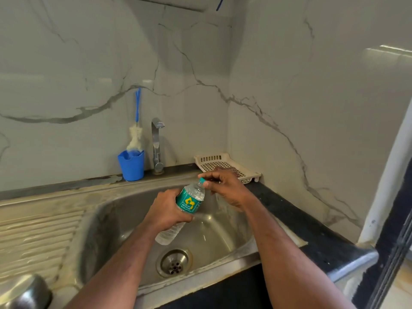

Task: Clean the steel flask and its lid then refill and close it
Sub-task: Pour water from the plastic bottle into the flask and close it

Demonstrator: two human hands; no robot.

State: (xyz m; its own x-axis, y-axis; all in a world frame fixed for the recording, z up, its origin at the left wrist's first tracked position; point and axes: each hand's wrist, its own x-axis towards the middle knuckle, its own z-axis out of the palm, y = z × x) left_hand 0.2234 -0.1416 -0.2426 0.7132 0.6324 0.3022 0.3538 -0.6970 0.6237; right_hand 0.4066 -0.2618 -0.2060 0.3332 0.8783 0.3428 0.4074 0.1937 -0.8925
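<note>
Steel object (26, 293) cropped, bottle cap (202, 180) half-hidden

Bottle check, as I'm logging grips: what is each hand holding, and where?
The left hand grips the bottle round its labelled middle; the right hand pinches its cap.
</note>
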